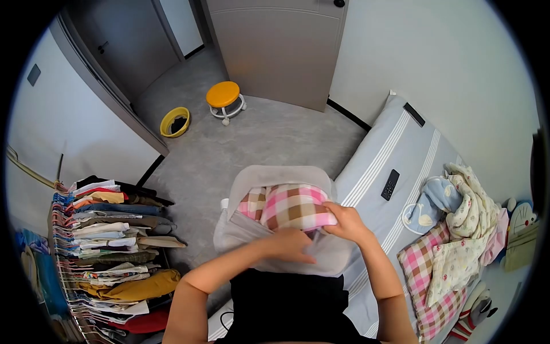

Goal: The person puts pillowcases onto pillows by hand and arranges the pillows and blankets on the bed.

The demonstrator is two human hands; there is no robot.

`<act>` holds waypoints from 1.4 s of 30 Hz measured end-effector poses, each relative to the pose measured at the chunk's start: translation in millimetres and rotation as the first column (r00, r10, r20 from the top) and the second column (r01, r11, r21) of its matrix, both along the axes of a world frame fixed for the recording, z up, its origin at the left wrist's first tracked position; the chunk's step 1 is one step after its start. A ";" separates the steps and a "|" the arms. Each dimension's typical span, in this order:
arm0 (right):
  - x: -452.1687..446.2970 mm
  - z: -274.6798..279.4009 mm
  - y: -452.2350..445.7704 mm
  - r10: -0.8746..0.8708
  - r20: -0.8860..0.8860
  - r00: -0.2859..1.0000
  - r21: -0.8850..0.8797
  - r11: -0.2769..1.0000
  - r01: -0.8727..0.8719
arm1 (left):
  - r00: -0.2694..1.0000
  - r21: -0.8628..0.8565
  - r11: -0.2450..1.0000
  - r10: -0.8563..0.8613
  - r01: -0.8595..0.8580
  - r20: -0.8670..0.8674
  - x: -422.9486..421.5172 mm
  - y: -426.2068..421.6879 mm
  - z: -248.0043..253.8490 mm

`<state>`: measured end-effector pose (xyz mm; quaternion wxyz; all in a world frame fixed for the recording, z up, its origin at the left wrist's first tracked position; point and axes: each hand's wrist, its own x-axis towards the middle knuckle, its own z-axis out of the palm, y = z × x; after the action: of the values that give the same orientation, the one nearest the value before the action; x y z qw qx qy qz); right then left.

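Note:
In front of my body is a light grey fabric bag or cover (pixel 281 173), its opening facing up. Folded pink, brown and white checked bedding (pixel 295 206), perhaps a pillow or quilt, bulges out of that opening. My right hand (pixel 345 222) pinches the right edge of the checked bedding between thumb and fingers. Lower and to the left, my left hand (pixel 289 245) reaches across the front of the bedding, over the grey fabric. Motion blurs its fingers, so its grip is unclear.
A bed (pixel 366 166) on the right holds remotes (pixel 391 184), crumpled floral cloth (pixel 458 246) and a checked quilt or pillow (pixel 418 275). At left stands a packed clothes rack (pixel 114 246). Beyond are a yellow stool (pixel 223 94), a yellow basin (pixel 166 124) and a door (pixel 281 51).

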<state>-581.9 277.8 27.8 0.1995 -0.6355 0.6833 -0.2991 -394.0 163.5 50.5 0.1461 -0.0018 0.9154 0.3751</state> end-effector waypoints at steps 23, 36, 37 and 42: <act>-40.5 -6.6 -27.9 -0.139 -0.275 0.951 0.329 0.916 0.229 | 0.682 0.023 0.799 0.528 -0.601 -0.506 25.9 -95.5 -115.6; -41.1 -147.5 -103.1 -0.525 0.038 0.850 0.074 0.850 0.521 | 0.634 -0.462 0.469 0.707 -0.752 -0.313 -19.6 -142.0 -167.4; -42.4 -150.1 -103.4 -0.554 0.009 0.833 0.132 0.826 0.548 | 0.661 -0.541 0.432 0.661 -0.722 -0.355 -15.5 -153.0 -173.3; -45.6 -155.4 -122.6 -0.660 -0.095 0.745 0.384 0.666 0.639 | 0.076 -0.418 0.089 0.996 -0.904 0.050 7.7 -189.0 -218.7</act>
<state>-627.5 155.3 -127.5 0.2207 -0.2888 0.9043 -0.2238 -386.3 -25.5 -168.2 0.0068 -0.6872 0.6865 0.2376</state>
